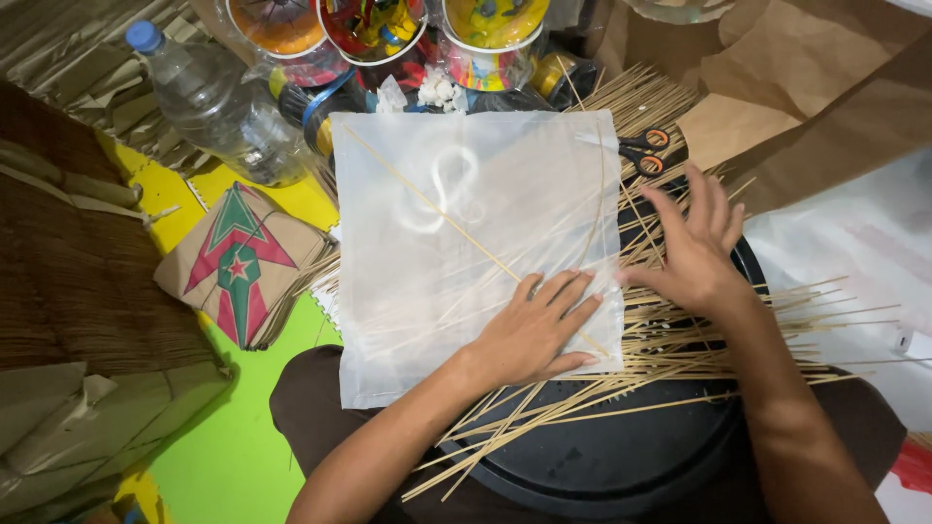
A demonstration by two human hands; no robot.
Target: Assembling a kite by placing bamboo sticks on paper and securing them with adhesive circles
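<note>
Both flat, gripping nothing: left hand [537, 330] presses the white kite sheet [466, 243], right hand [694, 247] at its 3 o'clock on bamboo sticks [680, 340].

I see a clear plastic bottle [218, 102] with a blue cap lying top left, and three round tubs [374, 29] with colourful printed wraps standing along the top edge.

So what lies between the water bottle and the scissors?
In the head view, the upper edge of the white paper sheet spans most of the stretch between the bottle and the scissors, with tape rolls and clutter just above it.
</note>
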